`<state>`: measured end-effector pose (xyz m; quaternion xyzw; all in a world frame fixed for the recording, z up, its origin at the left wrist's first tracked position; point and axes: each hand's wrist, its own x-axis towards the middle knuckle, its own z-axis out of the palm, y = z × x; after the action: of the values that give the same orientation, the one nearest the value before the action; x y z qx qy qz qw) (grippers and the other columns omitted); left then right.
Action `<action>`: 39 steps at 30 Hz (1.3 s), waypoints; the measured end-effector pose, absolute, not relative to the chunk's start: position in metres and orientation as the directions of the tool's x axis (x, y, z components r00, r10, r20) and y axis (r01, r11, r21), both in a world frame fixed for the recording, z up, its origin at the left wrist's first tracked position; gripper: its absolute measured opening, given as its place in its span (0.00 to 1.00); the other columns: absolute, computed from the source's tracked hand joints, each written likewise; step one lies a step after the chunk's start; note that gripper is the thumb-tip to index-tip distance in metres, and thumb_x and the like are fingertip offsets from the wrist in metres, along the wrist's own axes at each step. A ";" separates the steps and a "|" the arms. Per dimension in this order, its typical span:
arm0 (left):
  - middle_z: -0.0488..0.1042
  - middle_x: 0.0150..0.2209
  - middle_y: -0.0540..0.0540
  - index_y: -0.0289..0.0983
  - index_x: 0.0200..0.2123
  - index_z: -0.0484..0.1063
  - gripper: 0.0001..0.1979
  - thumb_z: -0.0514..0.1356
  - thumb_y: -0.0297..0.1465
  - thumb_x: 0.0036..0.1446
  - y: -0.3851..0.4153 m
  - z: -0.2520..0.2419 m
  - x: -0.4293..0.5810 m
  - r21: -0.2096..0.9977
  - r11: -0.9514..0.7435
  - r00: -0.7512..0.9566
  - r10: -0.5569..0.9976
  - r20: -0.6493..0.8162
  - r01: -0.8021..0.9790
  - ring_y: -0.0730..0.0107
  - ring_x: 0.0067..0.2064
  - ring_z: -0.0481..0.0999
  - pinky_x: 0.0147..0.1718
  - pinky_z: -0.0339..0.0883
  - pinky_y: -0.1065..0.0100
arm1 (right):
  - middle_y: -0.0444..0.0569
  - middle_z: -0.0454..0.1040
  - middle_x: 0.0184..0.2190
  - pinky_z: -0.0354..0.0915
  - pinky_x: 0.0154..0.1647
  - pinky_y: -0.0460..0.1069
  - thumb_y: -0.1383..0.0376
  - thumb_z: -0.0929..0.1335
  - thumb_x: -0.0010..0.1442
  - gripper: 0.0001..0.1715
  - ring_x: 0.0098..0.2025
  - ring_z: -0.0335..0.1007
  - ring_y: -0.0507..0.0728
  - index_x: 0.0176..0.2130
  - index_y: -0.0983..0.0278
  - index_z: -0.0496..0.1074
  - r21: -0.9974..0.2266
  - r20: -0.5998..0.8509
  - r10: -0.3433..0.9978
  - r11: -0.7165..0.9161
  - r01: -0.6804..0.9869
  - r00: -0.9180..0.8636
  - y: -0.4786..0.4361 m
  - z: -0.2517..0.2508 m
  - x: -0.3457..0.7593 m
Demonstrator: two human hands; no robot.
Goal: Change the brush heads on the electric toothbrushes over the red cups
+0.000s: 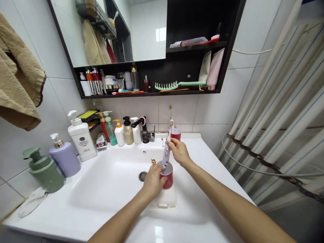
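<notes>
Over the right part of the sink, my left hand [153,182] is closed around the side of a red cup [168,181]. My right hand [180,152] grips a pale electric toothbrush [166,155] near its neck, fingers pinched together. The brush leans slightly, head up, with the base of its handle inside the cup. Beneath the cup is a white tray-like piece [167,199]; whether the cup rests on it I cannot tell. Behind my right hand, a second red cup [177,134] on the sink's back ledge has a toothbrush [171,125] standing in it.
A black faucet [144,131] rises at the back of the white sink [106,182]. Several pump bottles line the left and back edges, including a green one [47,173] and a purple one [65,158]. Above hangs a dark mirror cabinet [149,95]; a folded white curtain [273,101] hangs at right.
</notes>
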<state>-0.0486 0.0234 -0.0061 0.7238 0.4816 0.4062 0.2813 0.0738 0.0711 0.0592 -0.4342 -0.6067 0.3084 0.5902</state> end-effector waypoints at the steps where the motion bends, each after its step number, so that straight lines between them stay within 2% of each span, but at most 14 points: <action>1: 0.64 0.31 0.46 0.37 0.25 0.65 0.09 0.54 0.25 0.35 0.023 -0.009 -0.047 0.754 -0.402 0.256 0.915 0.312 0.519 0.64 0.38 0.59 0.38 0.49 0.65 | 0.43 0.66 0.19 0.56 0.25 0.45 0.59 0.61 0.43 0.13 0.24 0.59 0.51 0.25 0.65 0.68 -0.884 0.447 0.892 0.428 0.187 0.071 0.074 0.051 0.072; 6: 0.62 0.25 0.46 0.37 0.19 0.64 0.05 0.50 0.23 0.36 0.032 -0.017 -0.040 0.684 -0.411 0.348 0.907 0.239 0.603 0.62 0.36 0.60 0.36 0.49 0.64 | 0.42 0.64 0.15 0.53 0.20 0.44 0.60 0.61 0.43 0.12 0.19 0.56 0.50 0.20 0.65 0.67 -0.872 0.428 0.901 0.393 0.292 0.065 0.080 0.024 0.071; 9: 0.61 0.24 0.46 0.37 0.20 0.63 0.05 0.50 0.24 0.38 0.038 -0.013 -0.037 0.637 -0.429 0.356 0.901 0.249 0.640 0.61 0.35 0.60 0.33 0.50 0.64 | 0.42 0.64 0.14 0.52 0.18 0.44 0.60 0.60 0.43 0.12 0.18 0.55 0.49 0.19 0.65 0.67 -0.866 0.421 0.905 0.379 0.327 0.065 0.081 0.022 0.079; 14: 0.63 0.25 0.45 0.37 0.21 0.63 0.04 0.50 0.25 0.40 0.049 0.015 -0.008 0.485 -0.587 0.472 0.809 0.350 0.648 0.62 0.34 0.61 0.31 0.52 0.66 | 0.43 0.67 0.18 0.54 0.20 0.44 0.59 0.58 0.45 0.15 0.20 0.58 0.49 0.26 0.66 0.68 -0.860 0.420 0.901 0.359 0.362 0.105 0.090 0.045 0.120; 18: 0.64 0.28 0.44 0.36 0.23 0.64 0.05 0.49 0.26 0.42 0.072 0.041 0.038 0.405 -0.659 0.527 0.751 0.397 0.634 0.63 0.36 0.61 0.32 0.53 0.67 | 0.44 0.67 0.18 0.55 0.20 0.44 0.58 0.58 0.45 0.18 0.20 0.58 0.49 0.27 0.67 0.68 -0.846 0.430 0.879 0.313 0.431 0.206 0.113 0.071 0.166; 22: 0.65 0.29 0.44 0.35 0.25 0.65 0.06 0.49 0.25 0.42 0.103 0.051 0.083 0.385 -0.653 0.533 0.757 0.379 0.652 0.64 0.37 0.61 0.34 0.55 0.67 | 0.44 0.67 0.19 0.56 0.22 0.45 0.59 0.59 0.47 0.16 0.22 0.60 0.49 0.28 0.68 0.67 -0.821 0.429 0.854 0.233 0.521 0.294 0.143 0.082 0.200; 28: 0.66 0.31 0.44 0.34 0.28 0.65 0.08 0.50 0.24 0.42 0.144 0.042 0.119 0.338 -0.631 0.525 0.772 0.358 0.698 0.64 0.39 0.61 0.33 0.57 0.67 | 0.46 0.65 0.32 0.60 0.31 0.49 0.63 0.58 0.52 0.13 0.31 0.62 0.50 0.34 0.68 0.63 -0.792 0.386 0.864 0.131 0.597 0.323 0.181 0.077 0.226; 32: 0.66 0.33 0.44 0.35 0.30 0.65 0.09 0.50 0.24 0.43 0.157 0.039 0.131 0.301 -0.642 0.528 0.759 0.381 0.705 0.65 0.40 0.60 0.35 0.56 0.68 | 0.47 0.65 0.35 0.60 0.33 0.50 0.63 0.58 0.52 0.13 0.34 0.62 0.51 0.36 0.68 0.62 -0.793 0.373 0.873 0.123 0.596 0.316 0.198 0.072 0.235; 36: 0.62 0.40 0.44 0.35 0.35 0.63 0.13 0.52 0.28 0.42 0.160 0.041 0.119 0.270 -0.658 0.514 0.732 0.446 0.703 0.66 0.44 0.57 0.42 0.51 0.67 | 0.46 0.65 0.33 0.61 0.32 0.50 0.63 0.58 0.52 0.13 0.33 0.63 0.50 0.36 0.68 0.62 -0.806 0.389 0.871 0.165 0.568 0.299 0.209 0.064 0.237; 39: 0.57 0.45 0.42 0.34 0.39 0.60 0.16 0.52 0.29 0.43 0.167 0.042 0.094 0.279 -0.563 0.353 0.759 0.547 0.778 0.65 0.47 0.52 0.46 0.45 0.65 | 0.46 0.67 0.31 0.60 0.32 0.50 0.62 0.58 0.51 0.13 0.31 0.63 0.50 0.34 0.69 0.64 -0.815 0.438 0.840 0.220 0.536 0.321 0.212 0.060 0.238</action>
<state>0.0936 0.1674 0.0423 0.8225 0.4672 0.3242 -0.0145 0.2382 0.2118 0.0601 -0.6084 -0.5654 0.1410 0.5387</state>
